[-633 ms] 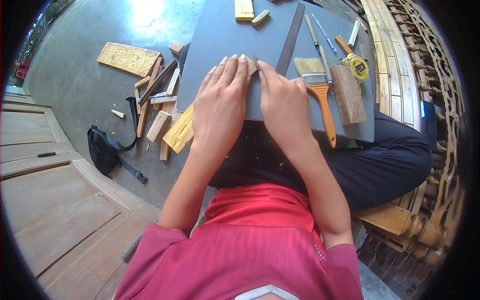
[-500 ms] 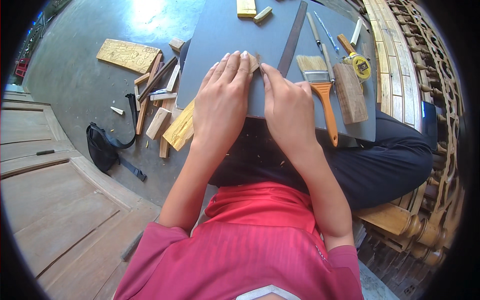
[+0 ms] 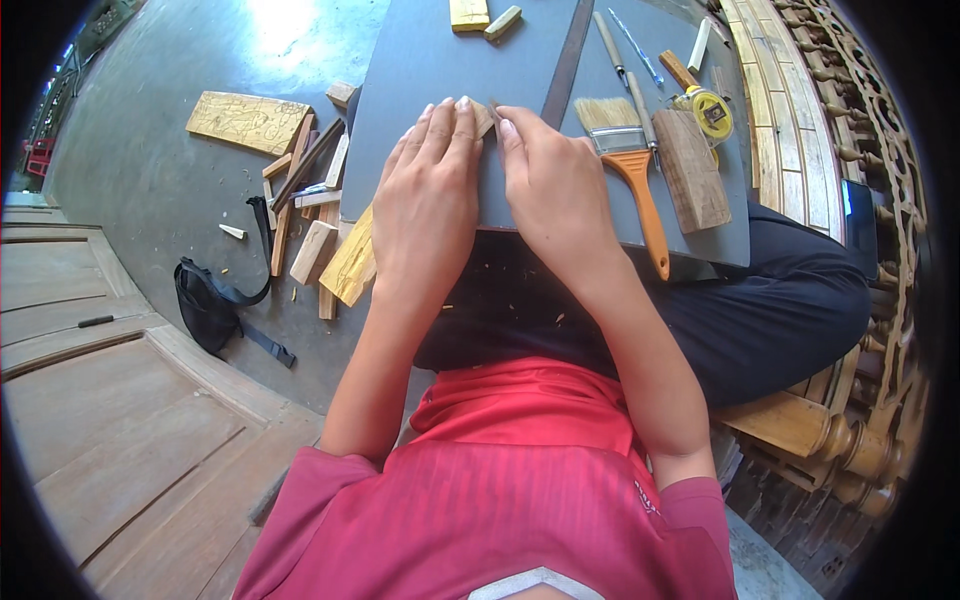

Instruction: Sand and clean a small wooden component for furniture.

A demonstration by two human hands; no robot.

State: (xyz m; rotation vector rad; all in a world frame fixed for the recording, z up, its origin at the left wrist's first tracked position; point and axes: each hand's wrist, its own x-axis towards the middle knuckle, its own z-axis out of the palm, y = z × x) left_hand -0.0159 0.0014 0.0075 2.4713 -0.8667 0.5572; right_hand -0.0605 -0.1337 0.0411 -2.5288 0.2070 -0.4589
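My left hand (image 3: 425, 205) lies palm-down with fingers straight over a small pale wood piece (image 3: 478, 112) on a grey board (image 3: 520, 55); a yellow wood plank (image 3: 352, 258) shows beside that hand's lower left. My right hand (image 3: 555, 200) is closed just right of it, its fingers on a thin dark item (image 3: 496, 106) at the piece's edge, mostly hidden. An orange-handled brush (image 3: 642, 200), a long dark flat bar (image 3: 565, 65), slim tools (image 3: 640, 110), a wooden block (image 3: 692, 170) and a yellow tape measure (image 3: 712, 117) lie to the right.
Two short wood pieces (image 3: 468, 14) lie on the board's far edge. On the floor at left are a carved plank (image 3: 250, 120), several offcuts (image 3: 313, 250) and a black bag (image 3: 205, 305). Panelled wood (image 3: 120, 430) fills the lower left; carved railing (image 3: 880, 330) lines the right.
The whole view has shifted slightly. My right hand's fingertips have edged a little along the wood piece's side; my left hand remains over that piece, with little visible movement.
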